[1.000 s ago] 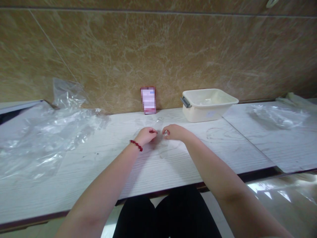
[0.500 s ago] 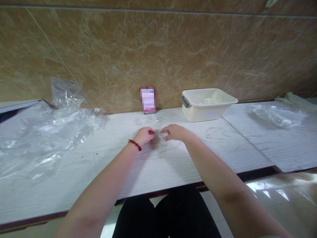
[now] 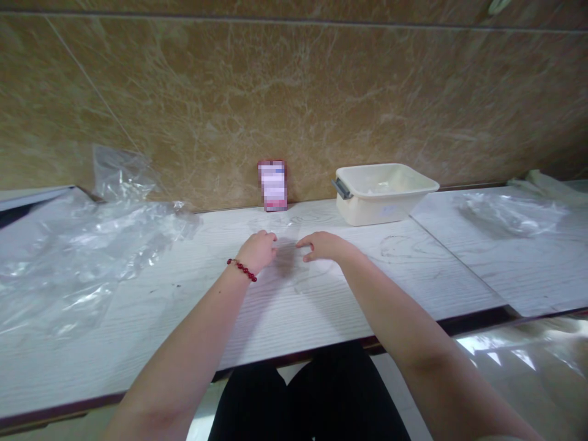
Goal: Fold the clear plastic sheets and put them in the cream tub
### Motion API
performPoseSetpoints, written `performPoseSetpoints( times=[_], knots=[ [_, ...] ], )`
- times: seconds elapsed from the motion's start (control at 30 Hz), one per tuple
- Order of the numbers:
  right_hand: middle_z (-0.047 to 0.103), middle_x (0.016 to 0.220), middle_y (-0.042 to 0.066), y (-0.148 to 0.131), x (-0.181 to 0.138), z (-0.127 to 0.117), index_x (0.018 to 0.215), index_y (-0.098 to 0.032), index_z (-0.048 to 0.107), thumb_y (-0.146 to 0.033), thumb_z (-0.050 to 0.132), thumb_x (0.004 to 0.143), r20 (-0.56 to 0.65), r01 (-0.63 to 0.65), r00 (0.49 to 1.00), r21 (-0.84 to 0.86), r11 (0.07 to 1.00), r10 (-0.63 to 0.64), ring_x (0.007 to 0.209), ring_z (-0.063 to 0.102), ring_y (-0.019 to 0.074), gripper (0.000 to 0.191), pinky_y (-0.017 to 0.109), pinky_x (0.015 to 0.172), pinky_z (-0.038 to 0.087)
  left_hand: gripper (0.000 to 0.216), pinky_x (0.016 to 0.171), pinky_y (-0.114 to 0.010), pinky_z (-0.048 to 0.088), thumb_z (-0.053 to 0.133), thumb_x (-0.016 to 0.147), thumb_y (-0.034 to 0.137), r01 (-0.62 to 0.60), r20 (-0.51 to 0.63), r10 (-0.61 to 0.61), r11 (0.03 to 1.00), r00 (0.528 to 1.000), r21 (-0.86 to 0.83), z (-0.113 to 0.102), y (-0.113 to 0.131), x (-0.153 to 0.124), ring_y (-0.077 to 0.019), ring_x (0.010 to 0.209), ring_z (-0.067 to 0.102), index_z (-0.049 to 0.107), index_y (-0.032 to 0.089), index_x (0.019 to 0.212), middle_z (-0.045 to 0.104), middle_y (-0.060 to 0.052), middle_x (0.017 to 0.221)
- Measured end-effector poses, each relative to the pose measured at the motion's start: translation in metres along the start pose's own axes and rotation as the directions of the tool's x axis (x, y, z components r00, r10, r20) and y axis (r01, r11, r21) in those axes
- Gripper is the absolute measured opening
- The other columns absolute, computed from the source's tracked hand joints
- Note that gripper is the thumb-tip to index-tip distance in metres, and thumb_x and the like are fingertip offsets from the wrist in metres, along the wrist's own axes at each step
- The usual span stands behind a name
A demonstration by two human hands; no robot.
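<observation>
A thin clear plastic bag (image 3: pixel 298 278) lies flat on the white wood-grain table, its outline faint between and beneath my hands. My left hand (image 3: pixel 258 250), with a red bead bracelet (image 3: pixel 242 269) at the wrist, is at the left side of the bag. Its fingers are curled in, and what they pinch is too transparent to make out. Across a small gap, my right hand (image 3: pixel 324 246) hovers over or rests on the bag's right side. Its index finger and thumb are visibly apart, with nothing seen between them.
A large heap of clear plastic bags (image 3: pixel 101 245) spreads over the left of the table. A phone-like object (image 3: pixel 274 187) with a blurred screen leans on the marble wall. Behind my right hand stands a cream bin (image 3: pixel 381 211); more clear plastic (image 3: pixel 514 214) lies far right.
My left hand has shifted a little to the left, widening the gap between the hands. The right hand has stayed nearly in place.
</observation>
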State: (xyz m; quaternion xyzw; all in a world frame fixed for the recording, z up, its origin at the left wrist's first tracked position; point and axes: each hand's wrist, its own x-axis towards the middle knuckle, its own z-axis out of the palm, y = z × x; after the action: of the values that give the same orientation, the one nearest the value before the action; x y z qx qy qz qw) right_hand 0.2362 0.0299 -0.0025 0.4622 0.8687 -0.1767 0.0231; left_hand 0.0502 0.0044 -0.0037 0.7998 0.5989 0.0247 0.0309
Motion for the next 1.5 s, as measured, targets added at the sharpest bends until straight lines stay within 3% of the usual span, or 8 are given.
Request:
performPoseSetpoints(
  times=[0.13, 0.33, 0.47, 0.63, 0.87, 1.1, 1.27, 1.5],
  knots=[
    [0.055, 0.11, 0.001, -0.001, -0.001, -0.002, 0.112, -0.023, 0.052, -0.032, 0.062, 0.063, 0.021, 0.005, 1.0, -0.01, 1.0, -0.005, 0.097, 0.051, 0.018, 0.051, 0.022, 0.078, 0.038, 0.045, 0.096, -0.043, 0.019, 0.044, 0.073, 0.044, -0.099, 0.105, 0.098, 0.995, 0.99, 0.011, 0.003, 0.034, -0.026, -0.0275, 0.119, 0.027, 0.049, 0.022, 0.112, 0.04, -0.009, 0.127],
    [0.053, 0.113, -0.001, 0.002, 0.002, 0.0, 0.111, -0.027, 0.052, -0.031, 0.063, 0.062, 0.022, 0.023, 0.999, -0.003, 1.0, -0.023, 0.102, 0.048, 0.0175, 0.05, 0.022, 0.082, 0.036, 0.074, 0.095, -0.047, 0.015, 0.038, 0.066, 0.064, -0.034, 0.208, 0.015, 0.995, 0.978, 0.089, 0.002, 0.069, -0.049, -0.0345, 0.114, 0.033, 0.049, 0.008, 0.114, 0.046, -0.021, 0.118],
    [0.056, 0.109, 0.0, 0.002, 0.001, -0.001, 0.111, -0.026, 0.052, -0.032, 0.063, 0.062, 0.026, 0.0, 1.0, 0.015, 1.0, 0.0, 0.096, 0.051, 0.0174, 0.051, 0.022, 0.078, 0.037, 0.07, 0.093, -0.044, 0.019, 0.035, 0.07, 0.06, 0.002, 0.203, -0.024, 0.994, 0.979, 0.107, -0.005, 0.06, -0.045, -0.0336, 0.111, 0.038, 0.051, 0.006, 0.11, 0.05, -0.022, 0.113],
    [0.058, 0.104, 0.001, -0.002, -0.002, -0.003, 0.112, -0.023, 0.052, -0.031, 0.063, 0.062, 0.037, -0.028, 0.999, 0.042, 0.999, 0.026, 0.09, 0.053, 0.0165, 0.051, 0.021, 0.073, 0.038, 0.068, 0.096, -0.045, 0.015, 0.036, 0.068, 0.062, -0.006, 0.175, -0.004, 0.998, 0.985, 0.055, 0.001, 0.048, -0.038, -0.0297, 0.118, 0.028, 0.044, 0.017, 0.118, 0.037, -0.013, 0.128],
    [0.058, 0.1, 0.002, 0.001, -0.001, -0.002, 0.111, -0.024, 0.052, -0.032, 0.062, 0.062, 0.033, -0.007, 0.999, 0.037, 0.999, 0.005, 0.087, 0.054, 0.0157, 0.051, 0.021, 0.072, 0.038, 0.067, 0.095, -0.046, 0.017, 0.032, 0.07, 0.062, 0.024, 0.261, -0.037, 0.998, 0.965, 0.051, -0.005, 0.043, -0.037, -0.0315, 0.112, 0.037, 0.056, 0.01, 0.104, 0.049, -0.02, 0.115],
    [0.058, 0.1, 0.001, 0.005, 0.003, 0.003, 0.11, -0.026, 0.053, -0.034, 0.063, 0.061, 0.013, -0.021, 1.0, 0.042, 0.999, 0.02, 0.087, 0.054, 0.0162, 0.05, 0.022, 0.073, 0.038, 0.075, 0.097, -0.045, 0.013, 0.022, 0.074, 0.059, 0.195, 0.169, -0.208, 0.977, 0.963, 0.091, 0.008, -0.002, -0.006, -0.0263, 0.125, 0.013, 0.018, 0.01, 0.131, 0.014, -0.015, 0.137],
    [0.057, 0.105, 0.002, 0.005, 0.003, 0.002, 0.11, -0.024, 0.053, -0.031, 0.063, 0.061, 0.018, -0.009, 1.0, 0.06, 0.998, 0.008, 0.09, 0.053, 0.0165, 0.05, 0.022, 0.075, 0.038, 0.084, 0.097, -0.046, 0.016, 0.021, 0.07, 0.064, 0.224, 0.294, -0.23, 0.973, 0.928, 0.054, 0.016, -0.015, 0.001, -0.028, 0.125, 0.012, 0.013, 0.007, 0.132, 0.007, -0.017, 0.137],
    [0.058, 0.103, 0.002, 0.006, 0.001, 0.002, 0.11, -0.024, 0.052, -0.031, 0.063, 0.062, 0.023, -0.008, 1.0, 0.085, 0.996, 0.007, 0.088, 0.054, 0.0153, 0.05, 0.021, 0.074, 0.038, 0.081, 0.096, -0.048, 0.017, 0.026, 0.068, 0.064, 0.246, 0.281, -0.263, 0.965, 0.923, 0.094, 0.012, -0.007, -0.002, -0.0298, 0.124, 0.015, 0.021, 0.011, 0.13, 0.015, -0.017, 0.136]
  ],
)
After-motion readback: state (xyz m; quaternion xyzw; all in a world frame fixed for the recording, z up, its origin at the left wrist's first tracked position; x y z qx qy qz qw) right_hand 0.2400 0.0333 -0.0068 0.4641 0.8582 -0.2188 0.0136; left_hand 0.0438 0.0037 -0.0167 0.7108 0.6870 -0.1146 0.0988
